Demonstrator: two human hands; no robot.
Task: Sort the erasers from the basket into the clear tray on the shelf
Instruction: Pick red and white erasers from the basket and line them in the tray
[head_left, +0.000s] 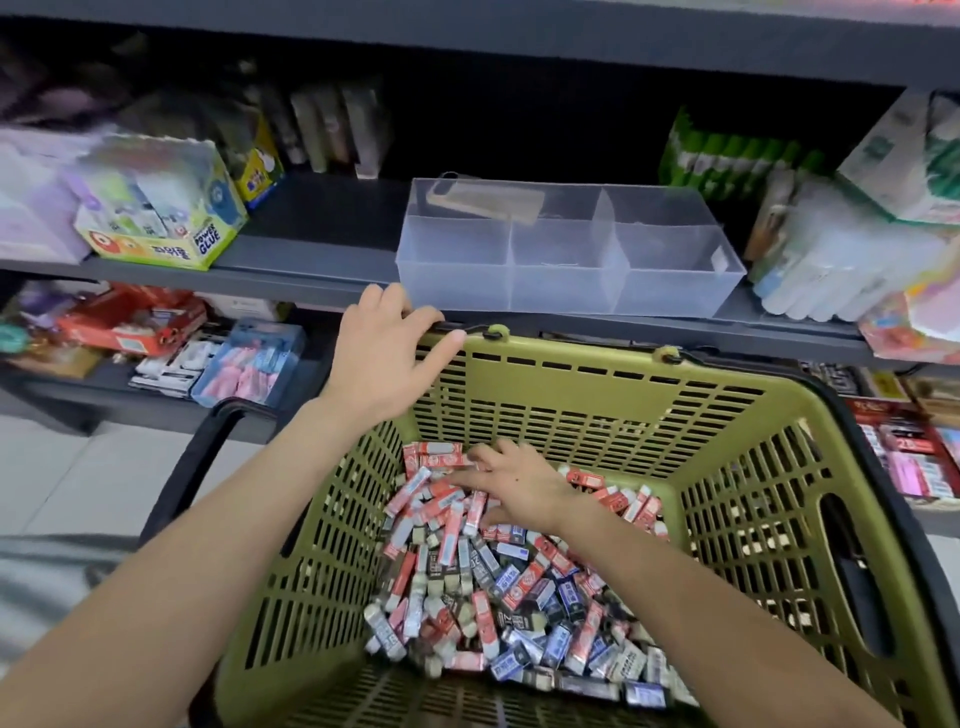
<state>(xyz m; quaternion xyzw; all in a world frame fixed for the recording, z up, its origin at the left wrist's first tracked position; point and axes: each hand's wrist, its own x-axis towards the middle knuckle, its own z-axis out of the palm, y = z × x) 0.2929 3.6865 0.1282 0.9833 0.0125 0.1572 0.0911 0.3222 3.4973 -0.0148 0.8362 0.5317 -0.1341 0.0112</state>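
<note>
erasers (493, 587) | under spread right fingers (474, 478) | left fingers (415, 316) grip basket (571, 358) rim

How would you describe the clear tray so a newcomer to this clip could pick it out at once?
Look at the dark shelf above the far rim of the green basket. The clear tray sits at its front edge, between a yellow Power Glue box on the left and pale packets on the right. Unlike them, it is colourless and see-through, with dividers making three compartments.
</note>
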